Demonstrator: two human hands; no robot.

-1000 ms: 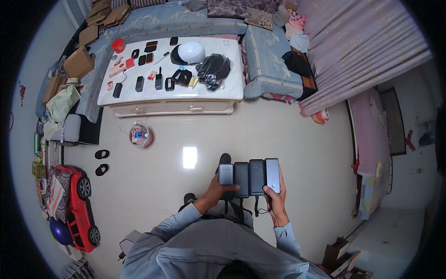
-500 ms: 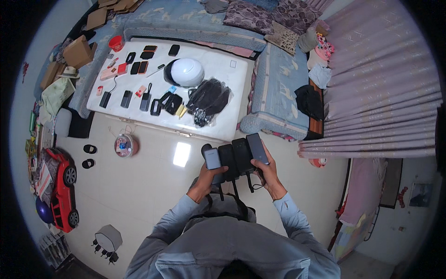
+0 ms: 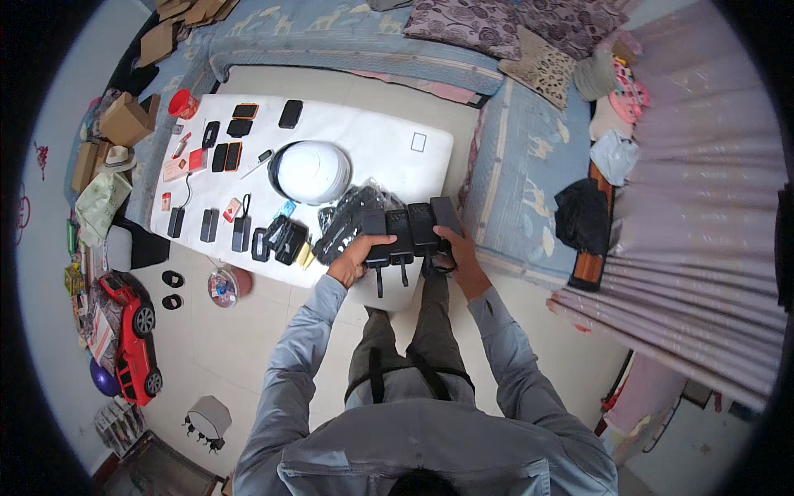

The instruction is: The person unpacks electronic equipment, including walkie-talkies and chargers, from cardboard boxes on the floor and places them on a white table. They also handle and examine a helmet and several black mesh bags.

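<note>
Gripping black rectangular packs (image 3: 411, 229), hands (image 3: 356, 258)

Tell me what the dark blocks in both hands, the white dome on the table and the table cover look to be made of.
Dark blocks: likely hard plastic, matte black; flat faces, squared edges, thin straps hanging below. White dome: probably glossy moulded plastic, since its smooth round shell shows a soft sheen. Table cover: seems to be a white cloth or sheet; plain and matte, which of the two is unclear. The left hand and right hand grip the row's ends.
</note>
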